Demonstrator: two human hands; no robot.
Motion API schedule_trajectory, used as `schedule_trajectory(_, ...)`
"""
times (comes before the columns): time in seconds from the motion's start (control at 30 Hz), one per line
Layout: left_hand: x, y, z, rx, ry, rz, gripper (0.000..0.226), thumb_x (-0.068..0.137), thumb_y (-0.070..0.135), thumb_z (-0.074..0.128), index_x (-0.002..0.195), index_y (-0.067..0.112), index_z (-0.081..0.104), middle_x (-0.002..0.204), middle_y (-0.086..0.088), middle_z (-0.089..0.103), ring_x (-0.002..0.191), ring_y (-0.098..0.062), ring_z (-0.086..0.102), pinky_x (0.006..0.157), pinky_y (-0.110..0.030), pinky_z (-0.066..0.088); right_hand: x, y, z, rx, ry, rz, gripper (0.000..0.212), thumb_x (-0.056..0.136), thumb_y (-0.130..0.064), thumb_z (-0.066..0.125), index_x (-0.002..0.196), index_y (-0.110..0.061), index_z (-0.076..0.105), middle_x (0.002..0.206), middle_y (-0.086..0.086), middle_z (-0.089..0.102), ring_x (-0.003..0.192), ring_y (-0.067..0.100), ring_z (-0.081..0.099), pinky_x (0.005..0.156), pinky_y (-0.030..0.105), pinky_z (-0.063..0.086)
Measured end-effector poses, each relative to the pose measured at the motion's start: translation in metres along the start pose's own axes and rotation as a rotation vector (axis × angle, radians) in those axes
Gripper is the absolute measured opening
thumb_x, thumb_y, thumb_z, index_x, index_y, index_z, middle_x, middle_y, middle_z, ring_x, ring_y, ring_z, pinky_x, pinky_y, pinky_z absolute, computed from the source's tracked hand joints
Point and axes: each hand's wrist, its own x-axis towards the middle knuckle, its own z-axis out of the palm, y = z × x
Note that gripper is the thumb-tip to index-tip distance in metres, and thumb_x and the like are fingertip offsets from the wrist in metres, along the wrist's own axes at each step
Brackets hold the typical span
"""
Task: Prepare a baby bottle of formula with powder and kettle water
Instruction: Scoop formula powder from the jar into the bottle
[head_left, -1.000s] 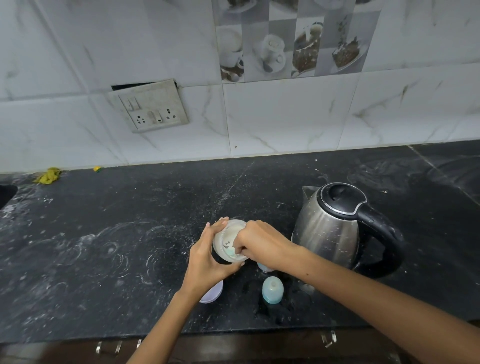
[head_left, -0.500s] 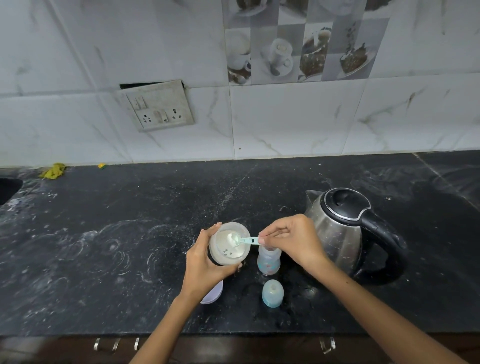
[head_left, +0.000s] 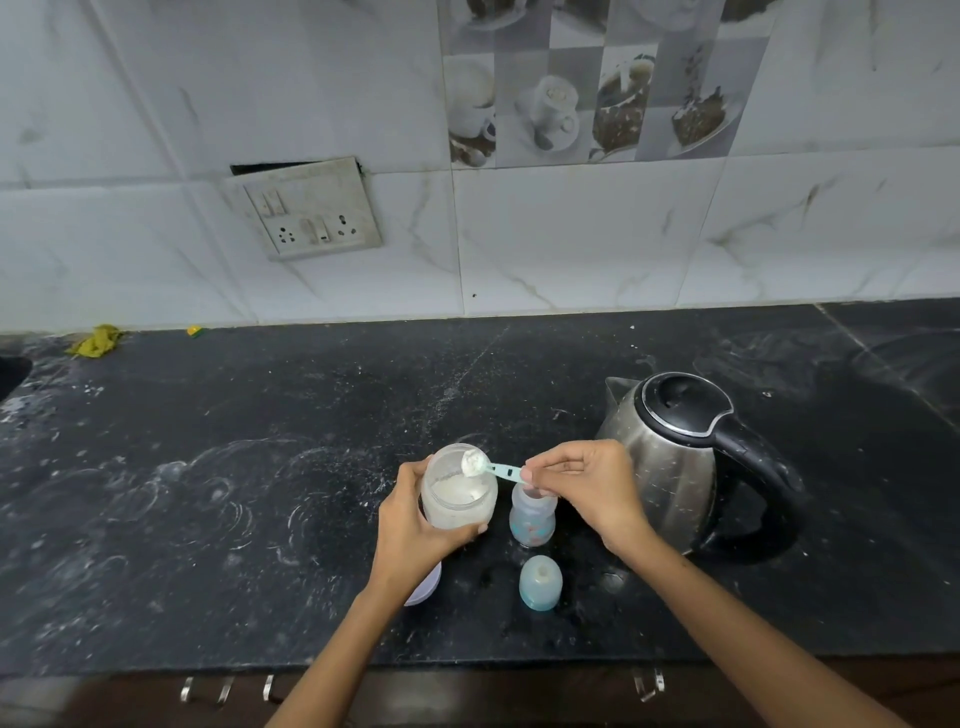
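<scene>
Since the earlier frame, scoop (head_left: 480, 464) is rising heaped above powder jar (head_left: 458, 488), lower centre; right hand (head_left: 582, 486) fingers are pinching its stiff, light handle, left hand (head_left: 415, 525) fingers are wrapping the jar. Open bottle (head_left: 532, 517) is standing on table (head_left: 260, 493); powder is likely spilling easily.

We have one view only, from a wide-angle camera worn on the person's head, so nothing is shared with a second view. It looks forward and steeply down over the counter (head_left: 260, 493), facing the tiled wall (head_left: 571, 249) on the far side. The lens bends straight lines near the edges. It sits close above the work: both forearms enter from the near edge, the left hand (head_left: 415, 525) and right hand (head_left: 582, 488) fall just below centre, and the kettle (head_left: 670, 467) stands right of them. The counter's near lip runs along the bottom, the socket (head_left: 311, 208) upper left
</scene>
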Motion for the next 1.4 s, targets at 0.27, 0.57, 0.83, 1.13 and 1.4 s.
schedule_trajectory(0.27, -0.003, -0.017, 0.002, 0.019, -0.057, -0.055, 0.082, 0.05, 0.031, 0.093, 0.115, 0.041, 0.043, 0.119, 0.019, 0.059, 0.109, 0.006, 0.055, 0.092, -0.02, 0.048, -0.018, 0.005, -0.01, 0.222, 0.05, 0.119, 0.011, 0.073, 0.002, 0.079, 0.082, 0.0, 0.075, 0.077, 0.014, 0.076, 0.073, 0.021, 0.075, 0.067, 0.021, 0.059)
schedule_trajectory(0.57, -0.046, 0.025, 0.029, 0.014, 0.207, 0.223, 0.06, 0.079, 0.031, 0.074, 0.127, 0.015, 0.041, 0.128, 0.003, 0.046, 0.121, -0.016, 0.047, 0.103, -0.024, 0.037, -0.047, 0.02, -0.03, 0.351, 0.241, 0.155, 0.013, 0.074, 0.003, 0.078, 0.087, 0.003, 0.074, 0.08, 0.015, 0.076, 0.074, 0.018, 0.075, 0.061, 0.016, 0.057)
schedule_trajectory(0.83, -0.034, 0.046, 0.079, 0.058, -0.138, 0.212, 0.078, 0.09, 0.016, 0.063, 0.147, 0.025, 0.011, 0.158, -0.004, 0.018, 0.146, -0.015, 0.019, 0.119, -0.025, 0.017, -0.053, 0.028, -0.04, 0.382, 0.348, 0.13, 0.015, 0.074, 0.001, 0.078, 0.087, 0.006, 0.073, 0.078, 0.016, 0.076, 0.076, 0.022, 0.075, 0.061, 0.017, 0.057)
schedule_trajectory(1.13, -0.015, 0.044, 0.092, -0.069, -0.141, -0.038, 0.086, 0.081, 0.005, 0.07, 0.146, 0.022, 0.017, 0.107, 0.017, 0.058, 0.101, 0.012, 0.054, 0.084, -0.015, 0.046, -0.049, 0.029, -0.039, 0.306, 0.372, 0.106, 0.01, 0.073, 0.002, 0.079, 0.082, 0.002, 0.074, 0.072, 0.014, 0.075, 0.07, 0.022, 0.074, 0.057, 0.017, 0.055)
schedule_trajectory(1.4, -0.001, 0.049, 0.085, -0.074, -0.114, -0.08, 0.099, 0.07, 0.009, 0.081, 0.145, 0.026, 0.019, 0.121, 0.009, 0.058, 0.109, -0.009, 0.06, 0.093, -0.027, 0.05, -0.046, 0.029, -0.042, 0.126, 0.348, 0.052, 0.011, 0.07, 0.001, 0.082, 0.077, -0.006, 0.077, 0.069, 0.01, 0.075, 0.069, 0.025, 0.075, 0.067, 0.029, 0.06)
